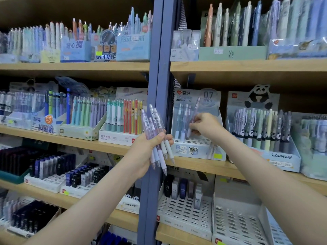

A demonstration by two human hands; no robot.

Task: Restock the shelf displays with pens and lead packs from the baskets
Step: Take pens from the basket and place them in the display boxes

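"Now, what's nearest on the feed?"

"My two bare forearms, coming up from the bottom edge. My left hand is wrapped tight round a bundle of pens. They have pale lilac and white barrels and are fanned out, tips down and clickers up, in front of the blue upright post."

"And the other hand?"

"My right hand is further in and to the right. It pinches a single lilac pen low on the barrel, between thumb and fingertips. The pen leans with its top to the right, and its lower end is down at the holed base of the 0.7 display stand. I can't tell whether the tip sits in a hole, because my fingers hide it."

"What's in that stand?"

"Two pale blue pens, upright at the back left, just left of the one I'm holding."

"And around it?"

"On the shelf below there's a white slotted tray, with a few lead packs standing along its far edge. Right of the stand is a panda display, packed with pens. Left of the post are more pen stands and rows of dark lead packs."

"Farthest off?"

"The top shelf, lined with boxes of pens."
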